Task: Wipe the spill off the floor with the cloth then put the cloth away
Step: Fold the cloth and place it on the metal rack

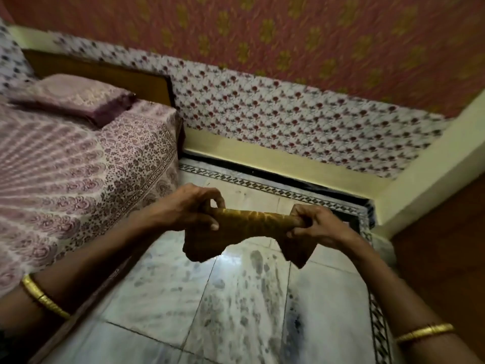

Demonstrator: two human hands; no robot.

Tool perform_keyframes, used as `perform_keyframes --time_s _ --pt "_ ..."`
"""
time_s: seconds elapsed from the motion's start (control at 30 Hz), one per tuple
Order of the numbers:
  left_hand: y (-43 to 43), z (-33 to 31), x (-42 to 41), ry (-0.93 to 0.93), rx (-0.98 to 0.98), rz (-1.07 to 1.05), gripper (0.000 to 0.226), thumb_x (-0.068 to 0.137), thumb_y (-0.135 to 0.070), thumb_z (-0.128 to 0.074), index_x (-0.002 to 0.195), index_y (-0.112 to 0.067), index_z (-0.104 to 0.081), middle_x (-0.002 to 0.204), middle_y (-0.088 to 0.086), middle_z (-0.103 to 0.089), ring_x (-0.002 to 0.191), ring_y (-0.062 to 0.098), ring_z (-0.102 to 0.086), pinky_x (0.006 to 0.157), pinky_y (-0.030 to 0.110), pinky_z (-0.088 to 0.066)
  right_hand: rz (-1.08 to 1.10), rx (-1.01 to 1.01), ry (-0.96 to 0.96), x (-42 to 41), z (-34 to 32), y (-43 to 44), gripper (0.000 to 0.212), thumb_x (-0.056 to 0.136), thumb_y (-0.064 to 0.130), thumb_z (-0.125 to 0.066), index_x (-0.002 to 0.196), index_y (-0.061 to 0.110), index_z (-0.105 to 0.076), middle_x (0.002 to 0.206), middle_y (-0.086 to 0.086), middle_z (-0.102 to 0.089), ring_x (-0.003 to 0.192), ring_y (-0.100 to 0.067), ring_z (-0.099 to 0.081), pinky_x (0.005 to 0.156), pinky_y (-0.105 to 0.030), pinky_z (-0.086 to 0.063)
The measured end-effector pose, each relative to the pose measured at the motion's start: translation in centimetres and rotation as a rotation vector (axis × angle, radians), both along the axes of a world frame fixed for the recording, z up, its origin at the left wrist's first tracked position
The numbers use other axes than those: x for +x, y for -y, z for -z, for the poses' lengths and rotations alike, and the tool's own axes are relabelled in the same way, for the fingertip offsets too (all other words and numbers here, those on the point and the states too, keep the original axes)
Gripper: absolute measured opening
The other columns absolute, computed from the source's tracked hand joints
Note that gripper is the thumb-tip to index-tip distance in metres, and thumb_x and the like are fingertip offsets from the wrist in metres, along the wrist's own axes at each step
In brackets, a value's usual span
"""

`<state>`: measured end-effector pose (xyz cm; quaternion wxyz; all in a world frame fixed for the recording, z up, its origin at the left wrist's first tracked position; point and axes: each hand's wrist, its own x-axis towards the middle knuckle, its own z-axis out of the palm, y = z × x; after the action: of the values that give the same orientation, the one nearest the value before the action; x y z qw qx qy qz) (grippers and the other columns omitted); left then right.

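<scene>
A brown-yellow patterned cloth (249,227) is stretched in the air between both hands, above the marble floor (236,306). My left hand (183,206) grips its left end and my right hand (312,224) grips its right end; both corners hang down below the hands. The middle of the cloth looks rolled or twisted tight. On the floor below it, dark smudges and a shiny wet-looking patch (231,261) show on the tiles. The picture is blurred, so I cannot make out the edges of any spill.
A bed (78,166) with a purple patterned cover and a pillow (76,97) fills the left side. Patterned walls and a yellow skirting (262,158) close the far side. A brown wooden surface (446,245) stands at right. Open floor lies between them.
</scene>
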<state>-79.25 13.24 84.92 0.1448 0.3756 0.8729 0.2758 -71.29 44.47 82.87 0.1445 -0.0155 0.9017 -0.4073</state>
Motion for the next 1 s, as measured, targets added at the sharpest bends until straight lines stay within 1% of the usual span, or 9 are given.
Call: perform_keyframes --time_s 0.1,0.2,0.27,0.37,0.47,0.63,0.77,0.9,1.0 --pt "-0.1 -4.1 2.2 0.137 -0.121 -0.032 0.019 0.072 -0.027 -0.081 0.073 -0.016 -0.066 0.065 -0.003 -0.06 0.057 0.006 -0.055 0.053 0.021 -0.042 0.14 -0.089 0.012 3.0 -4.3 -0.5 0.023 0.064 0.014 -0.085 0.073 0.021 -0.065 0.07 -0.002 -0.064 0.069 -0.018 -0.06 0.064 -0.033 -0.047" --pt "-0.3 -6.5 5.8 0.332 0.138 -0.183 0.022 0.074 -0.021 -0.08 0.067 -0.016 -0.059 0.062 -0.001 -0.057 0.054 0.01 -0.054 0.053 0.024 -0.044 0.392 -0.188 0.028 6.8 -7.2 -0.1 0.022 0.068 0.009 -0.083 0.081 0.011 -0.065 0.076 -0.013 -0.068 0.069 -0.024 -0.065 0.057 -0.031 -0.053" --pt "-1.2 -7.4 8.3 0.401 0.276 -0.259 0.019 0.08 -0.017 -0.073 0.071 -0.017 -0.056 0.068 -0.003 -0.057 0.057 0.008 -0.056 0.05 0.02 -0.048 0.53 -0.24 0.005 9.1 -8.1 1.5 0.02 0.069 0.007 -0.082 0.075 0.012 -0.064 0.074 -0.011 -0.069 0.069 -0.025 -0.067 0.059 -0.035 -0.057" --pt "-3.7 -8.8 12.6 0.232 0.267 -0.244 0.014 0.086 -0.024 -0.066 0.081 -0.019 -0.054 0.076 -0.002 -0.057 0.068 0.012 -0.056 0.054 0.021 -0.046 0.672 -0.324 -0.069 12.6 -9.6 5.0 0.023 0.067 0.009 -0.083 0.074 0.017 -0.063 0.078 -0.008 -0.07 0.07 -0.023 -0.066 0.057 -0.028 -0.051" --pt "-6.1 -10.3 16.5 0.098 0.27 -0.244 0.015 0.09 -0.027 -0.062 0.094 -0.022 -0.05 0.082 -0.002 -0.061 0.074 0.01 -0.058 0.056 0.022 -0.043 0.728 -0.395 -0.12 15.3 -11.5 8.6 0.033 0.066 0.01 -0.082 0.086 0.023 -0.06 0.092 -0.01 -0.069 0.079 -0.024 -0.068 0.064 -0.035 -0.058" --pt "-7.4 -12.7 22.4 0.11 0.332 -0.131 0.018 0.098 -0.03 -0.047 0.116 -0.029 -0.049 0.106 0.005 -0.068 0.093 0.016 -0.066 0.079 0.033 -0.056 0.703 -0.472 -0.234 20.9 -14.4 12.3 0.027 0.077 0.025 -0.072 0.084 0.033 -0.047 0.097 -0.008 -0.067 0.088 -0.027 -0.069 0.072 -0.051 -0.059" --pt "-6.4 -14.0 29.1 0.199 0.358 -0.006 0.046 0.097 -0.056 -0.027 0.128 -0.03 -0.049 0.119 0.007 -0.063 0.106 0.018 -0.061 0.092 0.041 -0.052 0.752 -0.524 -0.243 28.4 -16.6 12.9 0.03 0.068 0.023 -0.072 0.081 0.03 -0.046 0.1 -0.017 -0.066 0.093 -0.035 -0.067 0.075 -0.057 -0.057" --pt "-5.6 -15.1 37.5 0.268 0.284 0.16 0.065 0.081 -0.067 -0.048 0.141 -0.049 -0.029 0.145 -0.004 -0.043 0.118 0.009 -0.049 0.093 0.027 -0.047 0.785 -0.586 -0.201 37.7 -18.4 13.5 0.02 0.082 0.007 -0.062 0.088 0.021 -0.047 0.102 -0.016 -0.061 0.097 -0.034 -0.065 0.078 -0.053 -0.057" --pt "-4.7 -15.3 42.9 0.383 0.32 0.314 0.09 0.078 -0.019 -0.077 0.146 -0.039 -0.022 0.137 -0.017 -0.044 0.11 -0.012 -0.052 0.079 0.008 -0.048 0.693 -0.84 -0.141 45.6 -19.8 13.9 0.025 0.093 -0.007 -0.037 0.106 0.013 -0.046 0.113 -0.029 -0.059 0.093 -0.036 -0.067 0.085 -0.047 -0.056"
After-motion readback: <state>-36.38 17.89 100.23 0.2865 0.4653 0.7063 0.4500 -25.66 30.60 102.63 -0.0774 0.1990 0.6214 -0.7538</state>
